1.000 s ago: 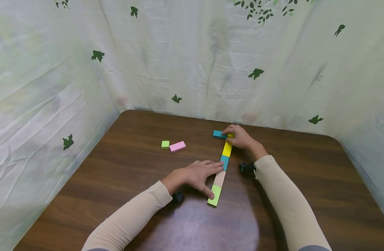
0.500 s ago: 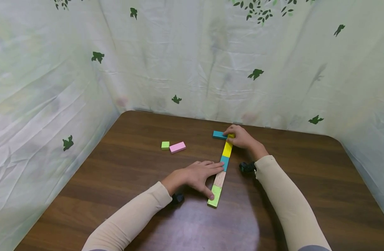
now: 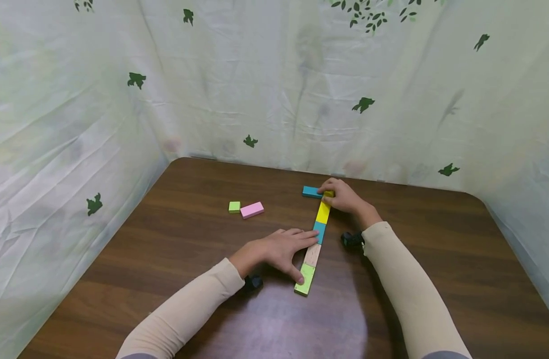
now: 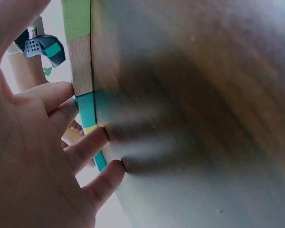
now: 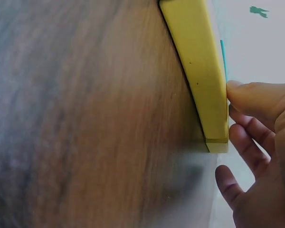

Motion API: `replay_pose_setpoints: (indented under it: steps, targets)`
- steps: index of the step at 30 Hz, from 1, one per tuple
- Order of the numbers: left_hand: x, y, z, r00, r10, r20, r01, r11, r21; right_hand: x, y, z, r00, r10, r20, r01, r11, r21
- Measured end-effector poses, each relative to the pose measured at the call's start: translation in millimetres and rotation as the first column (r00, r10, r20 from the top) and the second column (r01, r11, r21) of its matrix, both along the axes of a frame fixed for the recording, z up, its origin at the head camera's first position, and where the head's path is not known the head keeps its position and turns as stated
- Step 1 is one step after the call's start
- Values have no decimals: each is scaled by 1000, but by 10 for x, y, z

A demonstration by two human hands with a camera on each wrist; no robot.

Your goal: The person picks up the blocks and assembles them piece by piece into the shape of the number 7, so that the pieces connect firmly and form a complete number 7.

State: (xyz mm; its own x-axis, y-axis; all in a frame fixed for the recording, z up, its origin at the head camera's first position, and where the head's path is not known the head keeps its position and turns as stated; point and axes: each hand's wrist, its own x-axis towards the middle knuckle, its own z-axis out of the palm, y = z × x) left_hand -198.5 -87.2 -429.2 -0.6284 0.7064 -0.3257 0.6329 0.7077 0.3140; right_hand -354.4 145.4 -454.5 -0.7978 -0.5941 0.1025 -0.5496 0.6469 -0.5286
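Note:
A straight row of flat blocks slants across the table: a green block (image 3: 306, 279), a plain wood block (image 3: 312, 255), a blue block (image 3: 319, 232) and a yellow block (image 3: 323, 213) at the far end. Beside the yellow end, a second blue block (image 3: 311, 192) lies crosswise. My left hand (image 3: 284, 251) is spread, its thumb on the green block and its fingertips on the blue one in the row. At the far end, bent fingers and thumb of my right hand (image 3: 343, 196) pinch the yellow block; the index fingertip also touches the crosswise blue block.
To the left lie a small green block (image 3: 234, 207) and a pink block (image 3: 252, 210), close together. The brown wooden table (image 3: 167, 239) ends at the back against a pale curtain (image 3: 274, 99) printed with green birds and leaves.
Both hands and all the blocks keep their places. Only the head view has shifted very slightly.

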Motion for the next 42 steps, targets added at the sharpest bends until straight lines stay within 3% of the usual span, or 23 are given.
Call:
replay_pose_setpoints:
  steps: [22,27,30,33,37,39,42]
  targets:
    - [12,17,35,1000,25,-19,-25,1000,13,-25,2,38,1000,8,-14,-8,1000,-9]
    - [-72,-39,33,998,55,25,-58,989,138,-11,7,28,1000,8,-5,-8,1000,-11]
    - [-190,-156,89,993,120,-3,-116,966,229,-10,12,24,1000,8,1,-8,1000,-10]
    - [-339,-359,163,965,236,-113,-199,942,268,-6,22,24,1000,6,1,-6,1000,-8]
    - [-534,-727,163,887,382,-257,-308,907,286,23,24,27,1000,4,5,-4,1000,-7]
    - [-592,-909,133,855,433,-285,-358,891,280,37,18,28,1000,3,13,-3,1000,-8]
    - [-633,-1118,99,832,470,-295,-405,878,256,46,11,29,1000,9,12,-9,1000,-8]
